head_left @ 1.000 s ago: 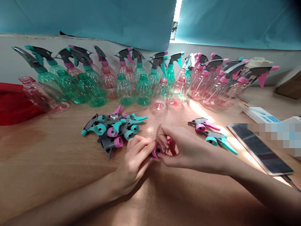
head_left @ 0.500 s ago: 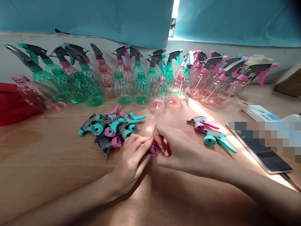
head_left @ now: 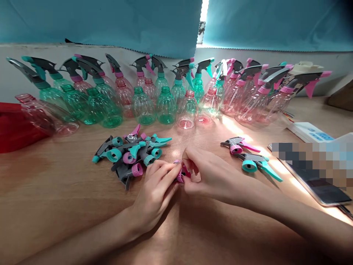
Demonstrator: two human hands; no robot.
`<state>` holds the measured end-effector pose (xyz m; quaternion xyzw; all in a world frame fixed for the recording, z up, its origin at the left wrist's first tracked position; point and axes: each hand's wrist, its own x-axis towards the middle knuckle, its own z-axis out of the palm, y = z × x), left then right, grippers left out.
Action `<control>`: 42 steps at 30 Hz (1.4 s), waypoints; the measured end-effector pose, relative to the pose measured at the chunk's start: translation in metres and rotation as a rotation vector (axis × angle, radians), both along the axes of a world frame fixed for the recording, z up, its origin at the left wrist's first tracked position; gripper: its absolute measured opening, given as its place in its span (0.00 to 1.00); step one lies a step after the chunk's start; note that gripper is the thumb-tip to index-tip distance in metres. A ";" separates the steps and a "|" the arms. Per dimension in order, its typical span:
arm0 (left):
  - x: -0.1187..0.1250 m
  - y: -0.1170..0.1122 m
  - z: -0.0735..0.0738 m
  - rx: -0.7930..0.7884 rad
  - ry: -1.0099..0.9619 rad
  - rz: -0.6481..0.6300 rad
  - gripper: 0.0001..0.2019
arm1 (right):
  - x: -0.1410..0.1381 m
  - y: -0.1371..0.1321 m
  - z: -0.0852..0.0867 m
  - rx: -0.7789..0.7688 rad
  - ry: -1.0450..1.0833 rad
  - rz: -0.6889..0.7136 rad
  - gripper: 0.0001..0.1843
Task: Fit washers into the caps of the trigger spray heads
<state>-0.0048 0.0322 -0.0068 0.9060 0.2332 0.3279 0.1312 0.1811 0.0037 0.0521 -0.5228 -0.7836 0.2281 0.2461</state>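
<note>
Both of my hands meet at the middle of a wooden table (head_left: 55,191) around one pink spray-trigger head (head_left: 182,173). My left hand (head_left: 157,191) has its fingers curled against the head from the left. My right hand (head_left: 209,175) pinches it from the right and above. Most of the head is hidden by my fingers. Just left of my hands lies a pile of grey trigger heads (head_left: 129,154) with teal and pink collars. Two more trigger heads (head_left: 249,158) lie to the right.
A long row of green and pink plastic spray bottles (head_left: 165,106) stands along the back, some capped, some open. A red item (head_left: 13,127) sits at far left. A phone (head_left: 320,184) and a white device (head_left: 309,132) lie at right. Blue curtains hang behind.
My hands have stayed together on the pink trigger head, with small finger shifts turning it. The view has moved slightly; nothing else on the table has moved.
</note>
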 end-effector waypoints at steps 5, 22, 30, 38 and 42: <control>0.002 -0.002 0.004 0.026 0.011 0.007 0.18 | -0.008 -0.009 0.004 0.135 -0.149 -0.087 0.08; 0.002 -0.002 0.004 0.029 0.048 0.050 0.17 | 0.009 -0.002 0.010 -0.031 -0.029 -0.036 0.05; 0.002 -0.002 0.005 -0.020 0.067 0.053 0.19 | 0.023 0.004 0.009 -0.072 0.081 -0.009 0.04; 0.001 -0.002 0.005 -0.031 0.062 0.074 0.18 | 0.023 0.006 0.011 -0.160 -0.004 -0.060 0.06; 0.000 -0.003 0.006 -0.034 0.073 0.065 0.19 | 0.023 0.007 0.011 -0.200 -0.177 -0.018 0.12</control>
